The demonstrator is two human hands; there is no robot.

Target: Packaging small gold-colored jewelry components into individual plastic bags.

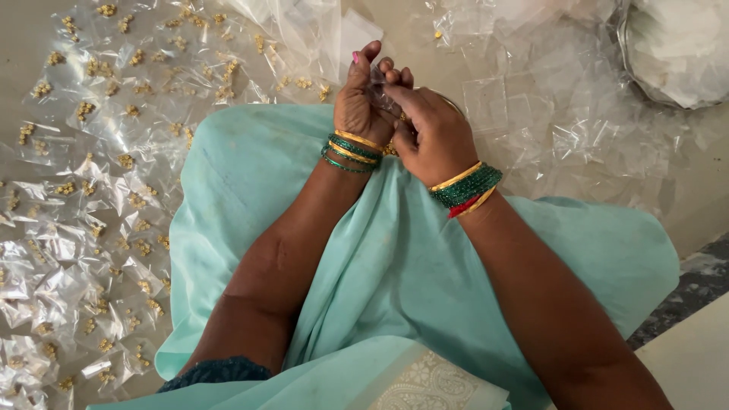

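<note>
Both hands meet above the lap. The left hand (363, 102) and right hand (429, 129) fingers pinch one small clear pouch (377, 82), held upright between them; filled pouches (114, 182) lie leftward on the floor.

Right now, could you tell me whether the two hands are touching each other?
Touching: the head view shows the right hand pressed against the left hand around a small clear packet.

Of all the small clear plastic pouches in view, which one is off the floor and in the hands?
The clear pouch pinched between the left hand and right hand, above the lap. The filled pouches lie at left, the empty ones at right.
</note>
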